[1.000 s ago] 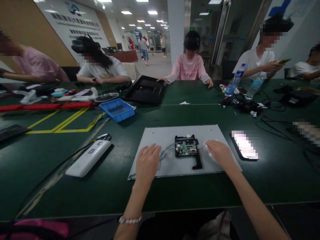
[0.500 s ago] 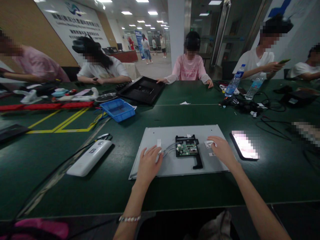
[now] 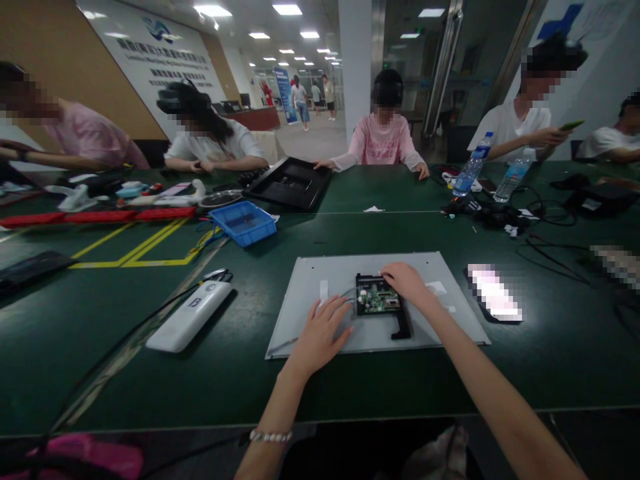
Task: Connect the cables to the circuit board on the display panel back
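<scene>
A grey metal panel (image 3: 310, 273), like the back of a display, lies flat on the table before me. On its middle sits a black plastic bracket (image 3: 401, 327) around a green circuit board (image 3: 373, 301). My left hand (image 3: 320, 337) is over the panel's left part, fingers spread, near the thin grey wires (image 3: 349, 298) that run to the board. My right hand (image 3: 407, 283) has its fingers closed at the bracket's upper right corner; the fingertips partly cover that corner. A white label (image 3: 437, 288) shows on the panel right of that hand.
Left of the panel lies a white power bank (image 3: 190, 317) with a cable; right of it, a lit phone (image 3: 493, 293). Farther off are a blue basket (image 3: 245, 233), a black display housing (image 3: 320, 183) and two water bottles (image 3: 513, 177). Several people sit around the table.
My right hand has moved left from the white label to the bracket's upper right corner. My left hand has shifted slightly right and down, its fingers now flatter over the wires.
</scene>
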Action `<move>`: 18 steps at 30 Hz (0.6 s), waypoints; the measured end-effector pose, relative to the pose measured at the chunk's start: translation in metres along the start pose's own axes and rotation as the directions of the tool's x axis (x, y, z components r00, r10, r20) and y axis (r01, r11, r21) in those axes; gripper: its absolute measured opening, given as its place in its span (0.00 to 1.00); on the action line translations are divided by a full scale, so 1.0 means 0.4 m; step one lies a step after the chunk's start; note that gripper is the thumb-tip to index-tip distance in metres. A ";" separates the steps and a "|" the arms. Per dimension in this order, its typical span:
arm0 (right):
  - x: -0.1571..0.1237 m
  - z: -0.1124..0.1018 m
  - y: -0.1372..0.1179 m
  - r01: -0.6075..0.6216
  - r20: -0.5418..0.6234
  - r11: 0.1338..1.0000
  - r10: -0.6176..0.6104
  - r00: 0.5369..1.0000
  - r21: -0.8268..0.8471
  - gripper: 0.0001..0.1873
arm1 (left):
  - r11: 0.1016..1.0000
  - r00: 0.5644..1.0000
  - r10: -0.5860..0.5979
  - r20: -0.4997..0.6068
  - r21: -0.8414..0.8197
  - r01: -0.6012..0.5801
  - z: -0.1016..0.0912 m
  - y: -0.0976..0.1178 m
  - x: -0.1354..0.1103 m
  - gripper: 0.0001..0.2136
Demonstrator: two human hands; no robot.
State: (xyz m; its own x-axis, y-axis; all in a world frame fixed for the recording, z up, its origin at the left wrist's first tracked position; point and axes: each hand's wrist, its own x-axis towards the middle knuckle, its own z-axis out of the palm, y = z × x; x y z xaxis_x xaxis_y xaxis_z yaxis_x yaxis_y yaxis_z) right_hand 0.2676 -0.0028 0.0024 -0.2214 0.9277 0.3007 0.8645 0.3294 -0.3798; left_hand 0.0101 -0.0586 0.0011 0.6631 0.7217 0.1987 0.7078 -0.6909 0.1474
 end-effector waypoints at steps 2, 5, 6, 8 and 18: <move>-0.002 -0.003 0.013 -0.013 -0.019 1.000 0.013 1.000 -0.011 0.17 | 1.000 1.000 -0.003 0.001 -0.002 0.003 0.000 -0.002 -0.001 0.20; -0.016 -0.022 0.058 -0.048 -0.069 0.998 0.046 0.997 -0.032 0.14 | 1.000 1.000 -0.011 -0.003 0.002 0.011 0.002 -0.003 -0.002 0.20; -0.025 -0.029 0.079 -0.067 -0.095 0.997 0.062 0.994 -0.046 0.13 | 1.000 1.000 -0.014 -0.007 0.005 0.014 0.003 -0.003 -0.002 0.20; -0.047 -0.039 0.125 -0.123 -0.168 0.987 0.105 0.980 -0.104 0.13 | 1.000 1.000 -0.016 -0.017 0.009 0.017 0.004 -0.003 -0.002 0.20; -0.145 -0.018 0.221 -0.208 -0.190 0.977 0.214 0.958 0.051 0.23 | 0.989 0.983 -0.144 -0.118 0.004 0.145 -0.001 -0.011 0.001 0.23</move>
State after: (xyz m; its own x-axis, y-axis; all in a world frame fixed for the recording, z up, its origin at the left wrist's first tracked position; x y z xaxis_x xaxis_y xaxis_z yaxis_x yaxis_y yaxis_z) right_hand 0.3602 -0.0286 -0.0421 0.0588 0.9260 0.3730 0.8673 0.1377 -0.4784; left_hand 0.0072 -0.0553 0.0008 0.5211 0.8034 0.2881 0.7975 -0.5786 0.1712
